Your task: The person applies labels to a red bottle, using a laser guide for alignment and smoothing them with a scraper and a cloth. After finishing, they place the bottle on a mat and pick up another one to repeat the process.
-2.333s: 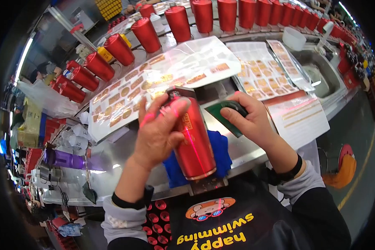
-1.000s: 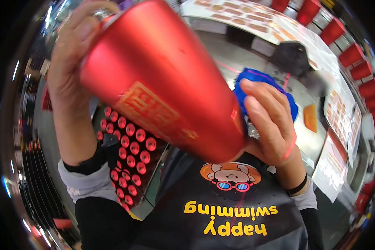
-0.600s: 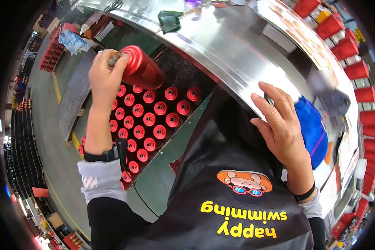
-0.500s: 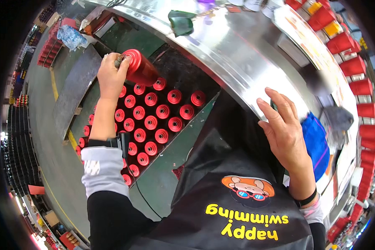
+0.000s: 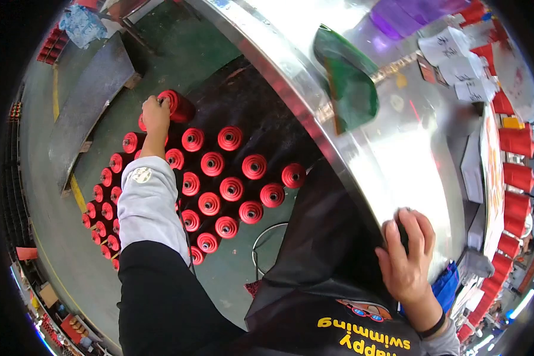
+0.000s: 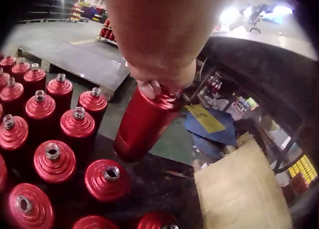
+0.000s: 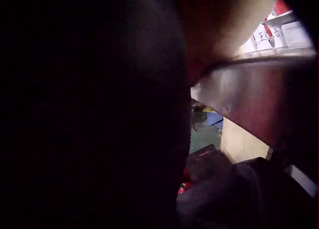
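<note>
My left hand [image 5: 155, 114] grips a red bottle [image 5: 181, 107] by its neck, at the far side of several rows of matching bottles [image 5: 231, 188]. In the left wrist view, the held bottle [image 6: 142, 124] leans, its base low over the dark board [image 6: 164, 174]. Fingers of the left hand [image 6: 162, 79] wrap around its top, hiding the neck. My right hand [image 5: 410, 261] rests at the metal table's [image 5: 409, 172] front edge, fingers loosely bent, with a dark patch between them. The right wrist view is mostly dark.
A folded green sheet [image 5: 350, 83] lies on the table near a purple item [image 5: 412, 15] and white labelled pieces [image 5: 457, 56]. A blue cloth [image 5: 447, 285] is beside my right hand. Beyond the bottles sits a grey flat platform [image 5: 92, 107]; red bottles [image 5: 516, 175] line the table's far side.
The red bottle has gone from the table over to the rows of bottles, now in my left hand alone. My right hand has let go of it and come to the table edge.
</note>
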The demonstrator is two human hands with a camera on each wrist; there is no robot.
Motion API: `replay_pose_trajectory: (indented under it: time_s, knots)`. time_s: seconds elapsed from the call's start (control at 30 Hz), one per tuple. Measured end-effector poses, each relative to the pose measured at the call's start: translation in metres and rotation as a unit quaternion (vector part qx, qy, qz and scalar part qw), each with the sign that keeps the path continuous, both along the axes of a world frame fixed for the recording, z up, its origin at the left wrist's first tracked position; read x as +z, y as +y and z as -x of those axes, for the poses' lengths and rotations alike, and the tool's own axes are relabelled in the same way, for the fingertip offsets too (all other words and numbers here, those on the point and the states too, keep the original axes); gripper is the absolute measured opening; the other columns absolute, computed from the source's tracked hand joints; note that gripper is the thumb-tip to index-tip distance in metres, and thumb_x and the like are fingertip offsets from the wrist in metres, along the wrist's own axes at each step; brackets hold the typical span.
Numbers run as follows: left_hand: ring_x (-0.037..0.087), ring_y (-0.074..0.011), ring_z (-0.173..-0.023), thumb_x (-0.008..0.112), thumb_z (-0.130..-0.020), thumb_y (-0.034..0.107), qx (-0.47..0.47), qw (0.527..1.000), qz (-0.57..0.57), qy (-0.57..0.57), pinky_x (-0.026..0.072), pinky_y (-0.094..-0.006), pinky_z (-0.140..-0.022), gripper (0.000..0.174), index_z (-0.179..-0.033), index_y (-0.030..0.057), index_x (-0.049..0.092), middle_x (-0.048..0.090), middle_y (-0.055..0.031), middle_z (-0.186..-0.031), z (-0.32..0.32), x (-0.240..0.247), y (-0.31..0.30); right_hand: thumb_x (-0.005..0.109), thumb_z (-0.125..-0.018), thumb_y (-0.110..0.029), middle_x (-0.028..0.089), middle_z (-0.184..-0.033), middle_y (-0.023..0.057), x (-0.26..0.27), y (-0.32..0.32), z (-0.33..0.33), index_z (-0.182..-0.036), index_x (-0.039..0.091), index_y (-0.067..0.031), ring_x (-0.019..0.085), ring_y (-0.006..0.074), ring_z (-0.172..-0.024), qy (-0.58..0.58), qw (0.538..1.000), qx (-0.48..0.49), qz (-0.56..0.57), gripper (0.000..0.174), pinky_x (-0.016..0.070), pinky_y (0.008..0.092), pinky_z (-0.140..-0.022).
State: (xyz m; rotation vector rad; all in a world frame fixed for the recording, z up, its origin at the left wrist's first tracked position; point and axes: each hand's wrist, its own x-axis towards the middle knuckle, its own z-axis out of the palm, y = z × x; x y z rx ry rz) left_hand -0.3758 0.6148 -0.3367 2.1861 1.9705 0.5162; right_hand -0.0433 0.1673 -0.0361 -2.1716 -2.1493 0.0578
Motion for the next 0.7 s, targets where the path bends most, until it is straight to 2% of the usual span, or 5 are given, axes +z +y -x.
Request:
replay_pose_trajectory:
  time_s: [0.1,0.23,0.43,0.63,0.7]
  knots:
    - [0.062,-0.0439,-0.095,0.069,-0.083,0.029,0.031,0.999,0.012,-0.005,0.0482,-0.0511,-0.084,0.039,-0.099,-0.0056,0.061,0.063,-0.0288,-0.101,0.011,-0.056,0.012,0.075,-0.065,-0.011,0.049,-0.130,0.0223,-0.002,-0.002,-0.006,-0.117,0.060,-0.0033,0.049,0.0441,-0.114,-0.005,1.000,0.018,0.016,0.054,0.0435,0.0520,-0.084]
    - [0.061,-0.0449,-0.100,0.068,-0.084,0.028,0.089,0.993,0.076,0.004,0.0490,-0.0509,-0.088,0.038,-0.101,-0.0049,0.061,0.063,-0.0298,-0.104,0.011,-0.095,0.009,0.074,-0.064,-0.010,0.045,-0.130,0.0246,-0.003,-0.007,-0.009,-0.127,0.051,-0.0068,0.047,0.0447,-0.113,0.009,0.999,0.020,0.039,0.067,0.0426,0.0542,-0.082]
    - [0.060,-0.0440,-0.105,0.066,-0.085,0.033,0.123,0.984,0.121,0.037,0.0501,-0.0498,-0.089,0.044,-0.107,-0.0050,0.058,0.062,-0.0296,-0.110,0.009,-0.126,-0.001,0.073,-0.068,-0.012,0.042,-0.132,0.0252,-0.002,-0.010,-0.010,-0.135,0.042,-0.0106,0.045,0.0447,-0.114,0.004,0.998,0.017,0.057,0.074,0.0416,0.0558,-0.082]
    - [0.060,-0.0435,-0.104,0.064,-0.088,0.037,0.096,0.989,0.098,0.061,0.0509,-0.0501,-0.087,0.044,-0.107,-0.0032,0.058,0.055,-0.0285,-0.119,0.003,-0.108,-0.022,0.071,-0.072,-0.011,0.045,-0.131,0.0255,-0.001,-0.006,-0.007,-0.128,0.049,-0.0060,0.046,0.0463,-0.116,0.004,0.999,0.013,0.052,0.061,0.0414,0.0571,-0.087]
    - [0.061,-0.0434,-0.101,0.067,-0.085,0.028,-0.037,0.999,0.029,0.025,0.0520,-0.0503,-0.082,0.037,-0.110,0.0028,0.056,0.052,-0.0256,-0.117,0.012,-0.105,-0.048,0.071,-0.072,-0.011,0.045,-0.130,0.0255,-0.002,-0.005,-0.006,-0.125,0.051,-0.0048,0.047,0.0470,-0.115,-0.007,0.999,0.012,0.049,0.057,0.0415,0.0570,-0.088]
